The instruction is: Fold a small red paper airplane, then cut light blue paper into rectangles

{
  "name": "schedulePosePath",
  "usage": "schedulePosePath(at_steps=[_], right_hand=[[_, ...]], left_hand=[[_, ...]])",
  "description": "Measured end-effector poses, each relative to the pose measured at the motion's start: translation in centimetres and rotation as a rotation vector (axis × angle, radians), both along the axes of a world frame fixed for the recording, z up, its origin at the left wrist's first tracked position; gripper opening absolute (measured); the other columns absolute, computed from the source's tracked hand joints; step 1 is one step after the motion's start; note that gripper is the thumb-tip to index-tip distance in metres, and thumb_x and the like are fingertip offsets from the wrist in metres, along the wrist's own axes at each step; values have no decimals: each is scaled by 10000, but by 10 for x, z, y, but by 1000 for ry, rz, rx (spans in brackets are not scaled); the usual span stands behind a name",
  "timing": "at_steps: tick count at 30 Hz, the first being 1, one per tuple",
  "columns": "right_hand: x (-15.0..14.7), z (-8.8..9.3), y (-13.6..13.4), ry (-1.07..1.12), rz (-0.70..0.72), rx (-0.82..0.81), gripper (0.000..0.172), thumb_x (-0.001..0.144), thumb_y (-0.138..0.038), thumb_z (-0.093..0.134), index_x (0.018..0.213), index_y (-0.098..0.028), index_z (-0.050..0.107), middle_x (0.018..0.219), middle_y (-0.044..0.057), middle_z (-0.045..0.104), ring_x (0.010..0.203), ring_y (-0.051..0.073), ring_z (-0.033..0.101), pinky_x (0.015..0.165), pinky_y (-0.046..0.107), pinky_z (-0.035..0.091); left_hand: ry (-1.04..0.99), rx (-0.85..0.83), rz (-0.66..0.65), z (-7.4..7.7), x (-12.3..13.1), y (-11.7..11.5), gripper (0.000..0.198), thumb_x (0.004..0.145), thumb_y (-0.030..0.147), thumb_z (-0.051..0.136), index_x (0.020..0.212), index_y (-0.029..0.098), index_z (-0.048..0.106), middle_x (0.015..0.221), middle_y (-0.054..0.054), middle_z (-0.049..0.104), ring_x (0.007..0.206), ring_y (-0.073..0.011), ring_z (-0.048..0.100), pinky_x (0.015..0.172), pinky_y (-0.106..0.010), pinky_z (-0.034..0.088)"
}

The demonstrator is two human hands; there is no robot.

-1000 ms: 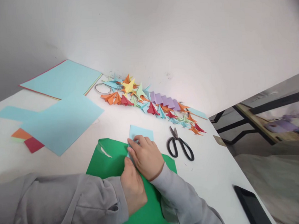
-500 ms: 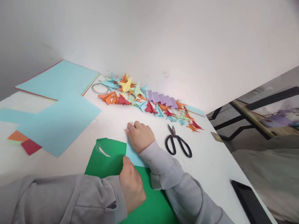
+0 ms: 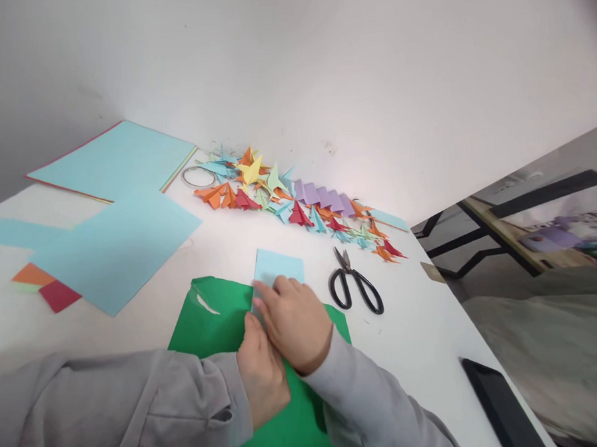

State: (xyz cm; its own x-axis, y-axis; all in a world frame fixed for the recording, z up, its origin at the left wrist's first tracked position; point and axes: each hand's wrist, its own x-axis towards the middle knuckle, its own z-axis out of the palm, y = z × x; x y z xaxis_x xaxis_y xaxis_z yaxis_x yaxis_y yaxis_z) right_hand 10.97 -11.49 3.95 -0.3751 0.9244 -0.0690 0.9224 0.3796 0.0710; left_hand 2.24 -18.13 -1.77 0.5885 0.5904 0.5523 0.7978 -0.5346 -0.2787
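A small light blue sheet of paper (image 3: 280, 264) lies partly over a green sheet (image 3: 218, 328), its far end reaching past the green onto the white table. My left hand (image 3: 263, 375) is closed, with thumb and fingers at the blue paper's near left edge. Just beyond it my right hand (image 3: 300, 323) presses on that same left edge, fingers curled together and covering the near part of the paper. The two hands nearly touch. Scissors (image 3: 349, 279) with black handles lie to the right of the right hand.
Folded paper cranes (image 3: 253, 172) in several colours line the wall, with a wire ring (image 3: 198, 177) at their left. Larger blue sheets (image 3: 120, 249) and small coloured pieces (image 3: 59, 296) lie left. A black phone-like device (image 3: 503, 403) rests near the right edge.
My right hand has slid from the blue paper's far left corner back along its edge towards my left hand, uncovering the far end. The left hand has hardly moved.
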Motion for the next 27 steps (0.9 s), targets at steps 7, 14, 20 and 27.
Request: schedulePosePath(at_steps=[7, 14, 20, 27], right_hand=[[-9, -14, 13, -42, -18, 20, 409, 929, -365, 320, 1242, -161, 485, 972, 122, 624, 898, 251, 573, 701, 356, 383], [-11, -10, 50, -60, -96, -22, 365, 937, -354, 263, 1173, -198, 493, 996, 104, 656, 904, 239, 607, 720, 356, 394], [-3, -19, 59, 3, -75, -6, 400, 933, -364, 266, 1259, -217, 446, 1021, 94, 646, 904, 244, 591, 715, 358, 392], [13, -22, 15, 105, 43, 60, 390, 908, -334, 362, 1248, -209, 505, 1043, 129, 579, 904, 260, 512, 756, 373, 391]], left_hand=[[39, -62, -26, 9, -4, 1, 227, 756, 149, 525, 828, 24, 700, 858, -185, 709, 863, -349, 652, 847, -533, 429], [-4, -33, 16, -7, 4, 0, 209, 733, 229, 596, 777, 60, 712, 823, -175, 711, 847, -384, 641, 873, -622, 358], [14, -59, -88, 1, -4, -13, 193, 729, 165, 615, 827, 30, 711, 827, -188, 708, 841, -364, 646, 839, -566, 410], [-99, 36, -86, 7, -4, -1, 207, 749, 74, 512, 691, 9, 700, 688, -214, 693, 678, -343, 664, 683, -494, 473]])
